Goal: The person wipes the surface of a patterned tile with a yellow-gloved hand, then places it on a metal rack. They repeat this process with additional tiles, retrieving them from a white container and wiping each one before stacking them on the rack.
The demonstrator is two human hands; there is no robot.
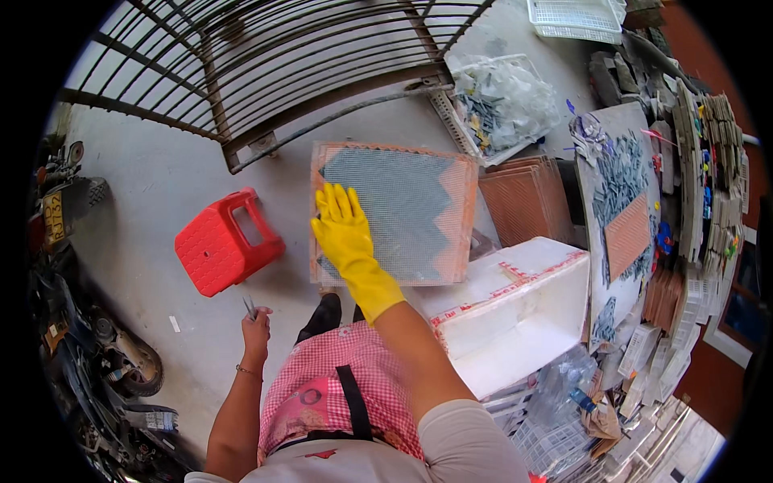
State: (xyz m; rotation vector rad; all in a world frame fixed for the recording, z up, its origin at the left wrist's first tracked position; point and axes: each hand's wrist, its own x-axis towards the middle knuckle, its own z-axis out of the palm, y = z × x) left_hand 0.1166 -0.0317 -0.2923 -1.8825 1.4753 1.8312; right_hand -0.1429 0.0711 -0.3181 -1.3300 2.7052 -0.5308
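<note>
A pale grey floor [137, 249] is bordered by parked motorbikes [121, 350] on the left, by a barred metal rack [330, 92] ahead and by stacked orange sheets [523, 205] on the right; a red stool [211, 253] is set on it. Before the body, a mesh-covered panel [403, 213], grey with a zigzag edge on orange, is placed by a white foam box [523, 330]. It is touched by the right hand [345, 225], yellow-gloved, laid flat, fingers outstretched. A thin pointed metal tool [249, 305] is pinched in the bare left hand [256, 326]; its kind cannot be told. The panel's support is hidden; rack and motorbikes are cut off. Characters are borne by 1 yellow plate [53, 217], and red print is carried on the box
</note>
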